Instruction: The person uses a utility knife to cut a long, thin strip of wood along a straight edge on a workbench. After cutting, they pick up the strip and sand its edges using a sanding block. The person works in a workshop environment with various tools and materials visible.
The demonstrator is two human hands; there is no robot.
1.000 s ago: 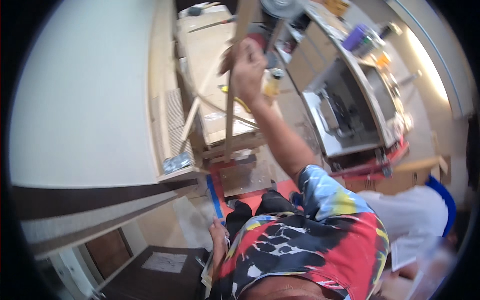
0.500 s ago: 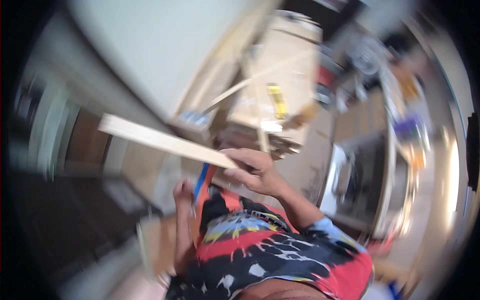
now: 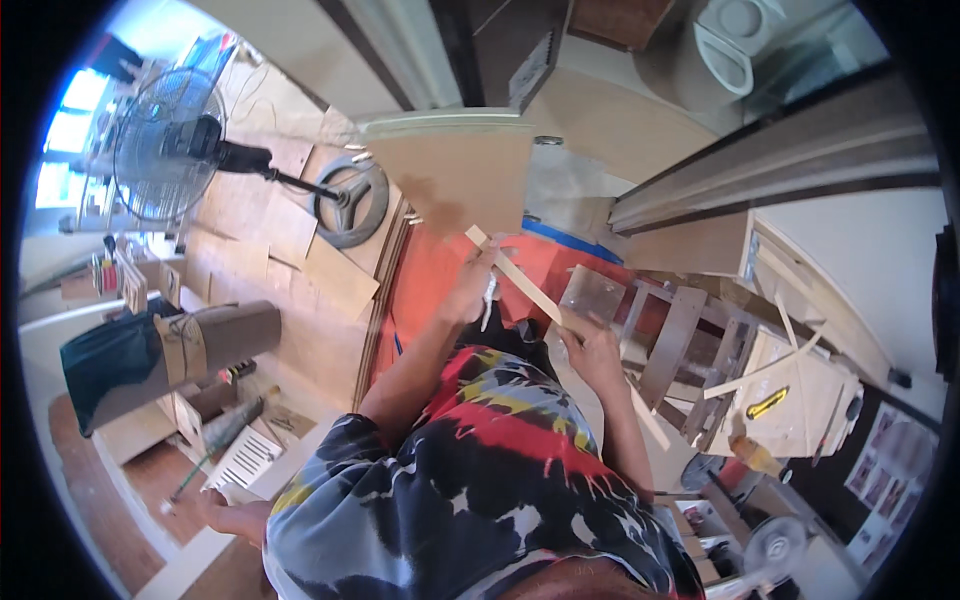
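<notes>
A long, thin pale wooden strip (image 3: 528, 287) slants across in front of me, from upper left down to the right past my forearm. Near its upper end, my left hand (image 3: 470, 285) has its fingers closed around it. A small white thing (image 3: 490, 303) hangs beside that hand; its kind is not clear. Farther down, my right hand (image 3: 590, 345) grips the strip, which passes behind the right wrist and shows again beyond it. Below both hands are my dark trousers and an orange-red floor covering (image 3: 430, 275).
A standing fan (image 3: 215, 150) with a round base is at the left, beside flat wood sheets (image 3: 340, 275). On the right, a board-topped workbench (image 3: 800, 400) holds a yellow tool (image 3: 768, 402) and loose strips. A doorway opens toward a toilet (image 3: 725, 60).
The view has swung round, bringing the fan and doorway in and shifting the workbench to the right. My left hand, apart from the strip before, now holds it along with my right.
</notes>
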